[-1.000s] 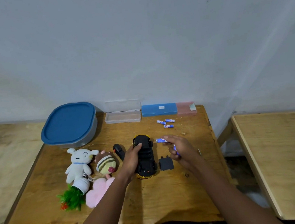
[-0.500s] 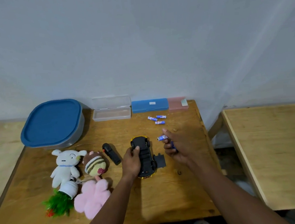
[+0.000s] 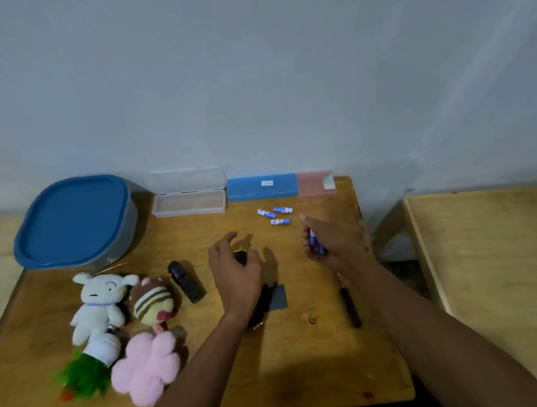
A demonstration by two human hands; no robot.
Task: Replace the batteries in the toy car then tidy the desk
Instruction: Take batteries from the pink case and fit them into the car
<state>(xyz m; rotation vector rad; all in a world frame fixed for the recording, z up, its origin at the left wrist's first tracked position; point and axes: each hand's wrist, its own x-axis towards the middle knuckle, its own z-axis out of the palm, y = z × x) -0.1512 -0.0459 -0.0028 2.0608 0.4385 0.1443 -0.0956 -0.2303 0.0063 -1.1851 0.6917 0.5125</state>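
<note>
The black and yellow toy car lies belly-up in the middle of the wooden desk, mostly hidden under my left hand, which rests on it with the fingers curled over its far end. Its dark battery cover lies just right of it. My right hand hovers to the right, closed around blue batteries. Three more blue batteries lie loose near the back of the desk. A black screwdriver lies beside my right forearm.
At the back stand a blue-lidded grey tub, an open clear case, a blue case and a pink case. Plush toys, a green plant toy and a black remote lie left. Another table stands right.
My right hand drew the batteries into its palm and moved right, away from the car. My left hand shifted up over the car's far end. The view dropped closer to the desk.
</note>
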